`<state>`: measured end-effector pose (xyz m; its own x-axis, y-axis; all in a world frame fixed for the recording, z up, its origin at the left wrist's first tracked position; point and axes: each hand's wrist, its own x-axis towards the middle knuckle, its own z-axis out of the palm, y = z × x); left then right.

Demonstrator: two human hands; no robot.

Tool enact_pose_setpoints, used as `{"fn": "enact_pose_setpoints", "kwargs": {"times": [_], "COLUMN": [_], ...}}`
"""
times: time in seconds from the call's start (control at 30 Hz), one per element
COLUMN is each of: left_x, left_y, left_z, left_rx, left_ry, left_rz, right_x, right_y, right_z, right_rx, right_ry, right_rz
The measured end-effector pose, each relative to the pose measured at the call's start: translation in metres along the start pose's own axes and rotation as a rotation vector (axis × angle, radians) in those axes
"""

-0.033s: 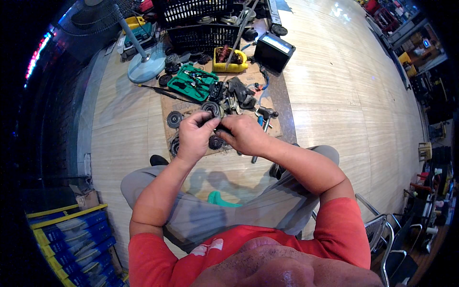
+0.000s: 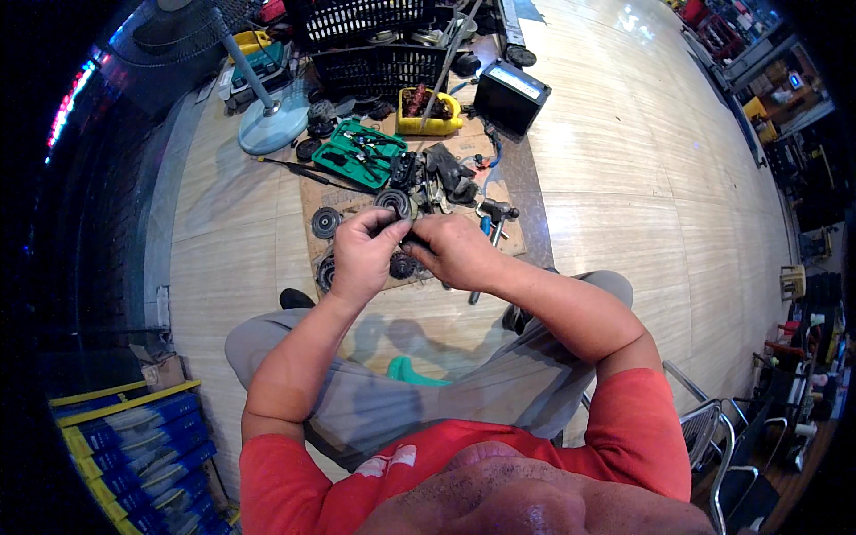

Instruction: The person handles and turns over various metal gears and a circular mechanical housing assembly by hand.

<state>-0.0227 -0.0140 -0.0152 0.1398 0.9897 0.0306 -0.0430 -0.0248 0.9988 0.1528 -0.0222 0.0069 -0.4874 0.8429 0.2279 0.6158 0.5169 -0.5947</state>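
Observation:
My left hand (image 2: 361, 259) and my right hand (image 2: 459, 252) meet over a sheet of cardboard (image 2: 526, 234). Fingers and thumb of each are pinched together, their tips nearly touching. Whatever they grip is too small and covered to make out. Just beyond my left fingertips lies a dark round part with a ringed face (image 2: 390, 201). Under the hands is a black toothed wheel (image 2: 404, 266), partly covered. To the left, a grey ribbed disc (image 2: 325, 223) rests flat. Right of my right hand lies a hammer-like tool (image 2: 486, 259) with a dark head and metal shaft.
Farther off are a green tool case (image 2: 361, 154) with pliers, dark gloves (image 2: 453, 175), a cut yellow jug (image 2: 430, 123) of rusty parts, and a black battery (image 2: 510, 98). Black crates (image 2: 379, 69) and a fan's round base (image 2: 272, 134) stand behind. A green object (image 2: 412, 373) lies between my legs.

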Motion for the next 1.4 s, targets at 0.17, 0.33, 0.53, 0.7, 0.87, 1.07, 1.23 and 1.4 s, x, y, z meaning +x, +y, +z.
{"fn": "enact_pose_setpoints", "kwargs": {"times": [0.17,0.33,0.53,0.7,0.87,1.07,1.23,1.4], "left_x": [0.000,0.000,-0.001,0.001,0.004,0.002,0.002,0.001], "left_y": [-0.003,-0.007,-0.006,0.000,0.005,0.002,-0.001,-0.001], "left_z": [-0.001,-0.001,-0.002,-0.003,-0.006,-0.005,-0.002,-0.003], "left_rx": [0.123,0.090,0.103,0.035,0.028,-0.017,0.066,0.118], "left_ry": [0.016,0.034,0.040,-0.027,-0.136,-0.052,-0.004,-0.003], "left_rz": [0.033,0.038,0.024,-0.002,0.087,-0.003,0.066,0.028], "right_x": [0.000,0.001,0.002,0.004,0.004,0.002,-0.002,-0.002], "right_y": [0.001,0.001,0.000,0.001,0.003,0.002,0.001,0.001], "right_z": [0.002,0.003,0.004,0.003,-0.002,-0.001,0.004,0.007], "right_rx": [0.026,0.035,0.020,0.061,0.155,0.062,0.020,0.017], "right_ry": [-0.004,-0.020,-0.042,-0.036,-0.076,-0.057,0.003,-0.004], "right_rz": [-0.006,-0.003,0.000,-0.001,0.066,0.093,0.062,0.003]}}
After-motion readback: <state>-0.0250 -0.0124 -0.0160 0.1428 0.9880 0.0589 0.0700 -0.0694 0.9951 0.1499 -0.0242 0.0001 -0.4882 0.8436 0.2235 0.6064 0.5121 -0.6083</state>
